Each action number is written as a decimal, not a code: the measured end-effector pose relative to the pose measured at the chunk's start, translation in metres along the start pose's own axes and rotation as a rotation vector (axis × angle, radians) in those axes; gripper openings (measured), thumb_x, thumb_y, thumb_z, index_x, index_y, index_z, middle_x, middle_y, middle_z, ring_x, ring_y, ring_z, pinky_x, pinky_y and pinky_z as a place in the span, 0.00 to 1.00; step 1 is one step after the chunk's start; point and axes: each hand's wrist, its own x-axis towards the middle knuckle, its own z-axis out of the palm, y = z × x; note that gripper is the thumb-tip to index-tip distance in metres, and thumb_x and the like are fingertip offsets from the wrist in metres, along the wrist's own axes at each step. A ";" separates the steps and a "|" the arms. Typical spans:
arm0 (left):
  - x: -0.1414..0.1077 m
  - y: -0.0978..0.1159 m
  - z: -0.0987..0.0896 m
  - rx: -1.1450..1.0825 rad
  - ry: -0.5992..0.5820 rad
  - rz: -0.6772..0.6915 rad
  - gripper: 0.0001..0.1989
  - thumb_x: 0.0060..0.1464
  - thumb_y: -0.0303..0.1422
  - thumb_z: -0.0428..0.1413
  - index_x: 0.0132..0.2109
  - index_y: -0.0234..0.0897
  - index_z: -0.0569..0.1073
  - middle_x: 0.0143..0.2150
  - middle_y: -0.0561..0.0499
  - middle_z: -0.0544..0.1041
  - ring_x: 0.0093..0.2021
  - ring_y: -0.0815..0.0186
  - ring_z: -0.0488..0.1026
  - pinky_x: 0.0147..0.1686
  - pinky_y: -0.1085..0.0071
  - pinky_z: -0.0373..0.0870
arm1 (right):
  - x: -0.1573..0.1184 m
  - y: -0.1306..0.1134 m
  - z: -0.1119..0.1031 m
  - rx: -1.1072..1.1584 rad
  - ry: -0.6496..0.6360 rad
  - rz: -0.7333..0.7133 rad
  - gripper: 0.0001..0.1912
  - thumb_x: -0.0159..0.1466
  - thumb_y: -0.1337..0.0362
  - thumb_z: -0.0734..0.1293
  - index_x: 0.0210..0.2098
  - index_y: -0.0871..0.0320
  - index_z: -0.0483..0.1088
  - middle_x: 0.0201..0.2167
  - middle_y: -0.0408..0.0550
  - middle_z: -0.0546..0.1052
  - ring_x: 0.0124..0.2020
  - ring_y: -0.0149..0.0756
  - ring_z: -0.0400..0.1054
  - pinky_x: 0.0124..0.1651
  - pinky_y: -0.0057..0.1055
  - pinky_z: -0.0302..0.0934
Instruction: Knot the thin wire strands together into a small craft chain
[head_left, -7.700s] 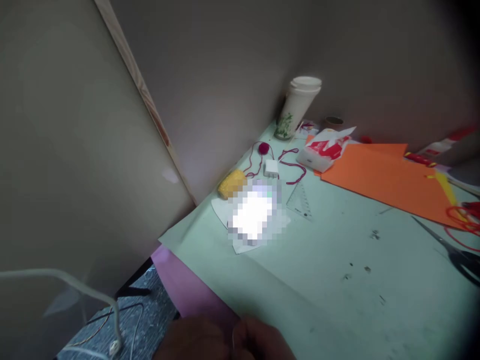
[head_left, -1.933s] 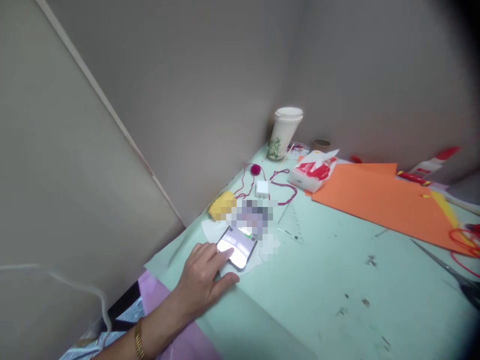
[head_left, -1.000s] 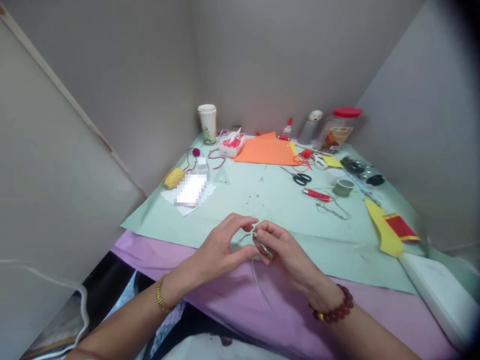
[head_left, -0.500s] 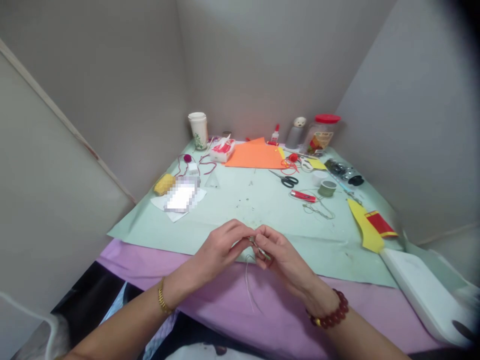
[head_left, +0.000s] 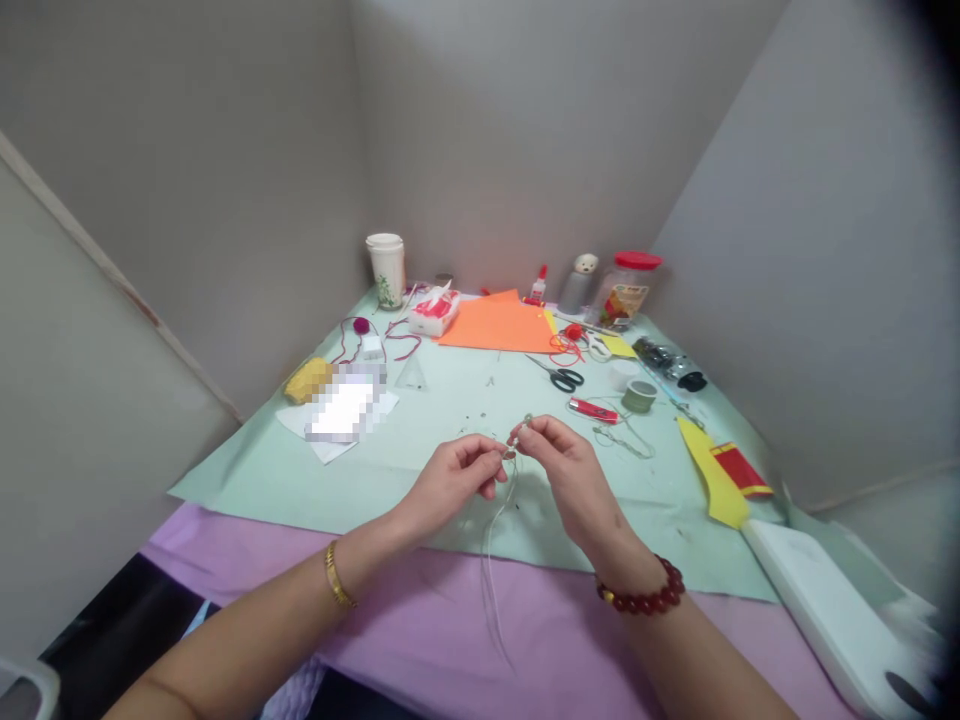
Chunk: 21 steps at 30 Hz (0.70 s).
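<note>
A craft corner between partitions (head_left: pixel 525 130), its green paper covering (head_left: pixel 225 480) scattered with orange card (head_left: pixel 495 328), scissors (head_left: pixel 555 377) and glue (head_left: pixel 538 285).

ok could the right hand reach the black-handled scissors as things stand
Probably yes: only bare green paper seems to lie between the right hand and the scissors, though it pinches a thin pale cord and would have to let go first.
</note>
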 end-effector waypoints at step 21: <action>0.033 -0.020 -0.002 0.175 -0.069 0.011 0.10 0.53 0.36 0.50 0.32 0.34 0.70 0.22 0.56 0.61 0.24 0.74 0.56 0.25 0.76 0.53 | 0.018 0.016 -0.008 0.063 0.080 0.099 0.11 0.59 0.58 0.64 0.25 0.57 0.64 0.23 0.40 0.66 0.30 0.30 0.61 0.38 0.29 0.56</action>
